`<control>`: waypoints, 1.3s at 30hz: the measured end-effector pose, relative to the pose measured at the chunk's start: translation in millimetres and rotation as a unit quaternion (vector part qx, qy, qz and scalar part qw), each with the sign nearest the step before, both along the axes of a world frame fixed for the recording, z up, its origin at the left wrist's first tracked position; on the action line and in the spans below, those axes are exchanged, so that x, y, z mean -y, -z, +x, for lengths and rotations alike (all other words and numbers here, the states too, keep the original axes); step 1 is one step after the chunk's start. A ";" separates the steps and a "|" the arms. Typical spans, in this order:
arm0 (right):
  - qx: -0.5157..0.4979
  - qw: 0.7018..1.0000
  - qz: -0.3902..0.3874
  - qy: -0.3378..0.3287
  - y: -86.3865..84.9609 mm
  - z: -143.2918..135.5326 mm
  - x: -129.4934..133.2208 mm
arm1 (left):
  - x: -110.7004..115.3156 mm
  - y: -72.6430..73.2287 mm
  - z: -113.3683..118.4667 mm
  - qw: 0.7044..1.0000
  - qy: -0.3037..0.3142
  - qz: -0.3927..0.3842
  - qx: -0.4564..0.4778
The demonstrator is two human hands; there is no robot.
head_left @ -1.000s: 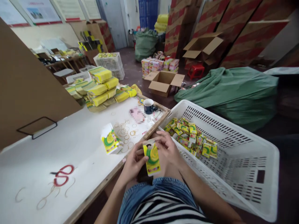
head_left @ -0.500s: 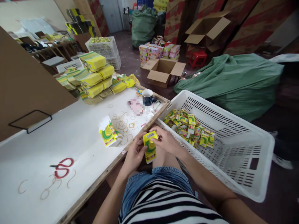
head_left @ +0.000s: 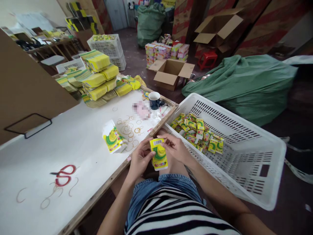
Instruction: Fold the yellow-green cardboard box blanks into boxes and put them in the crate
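Note:
Above my lap, at the table's edge, I hold a small yellow-and-green carton with a barcode on its top end. My left hand grips its left side, thumb over the front and fingers behind. My right hand pinches the upper right corner. On the white table to the left lies a loose pile of similar cartons, apparently flat. Rubber bands are scattered beside it. Many cartons lie in the white plastic crate at my right.
Red-handled scissors lie on the table at left. Bundled yellow stacks and a dark mug stand toward its far end. Beyond are an open cardboard box, a green sack and a red stool.
The carton has turned so its front faces me more fully and looks wider. My right fingers have shifted slightly at its upper right corner. My left hand keeps its grip.

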State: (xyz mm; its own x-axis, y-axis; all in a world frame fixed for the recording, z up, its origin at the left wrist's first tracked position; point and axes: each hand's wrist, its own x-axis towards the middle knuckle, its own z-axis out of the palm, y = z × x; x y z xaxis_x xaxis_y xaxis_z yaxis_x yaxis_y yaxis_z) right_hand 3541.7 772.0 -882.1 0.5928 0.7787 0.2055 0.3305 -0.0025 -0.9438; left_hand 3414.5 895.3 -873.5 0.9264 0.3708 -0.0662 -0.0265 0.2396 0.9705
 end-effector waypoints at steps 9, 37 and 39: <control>0.190 0.921 0.026 0.338 -8.4 32.1 40.9 | -55.5 0.1 -31.0 0.845 -0.219 0.484 -0.061; -0.272 0.961 0.040 0.030 4.1 -35.6 -24.8 | -25.4 18.2 -38.7 0.874 -0.230 0.409 0.124; -0.282 0.959 0.028 0.012 12.2 -38.2 -22.3 | -27.6 18.9 -33.2 0.943 -0.239 0.208 0.099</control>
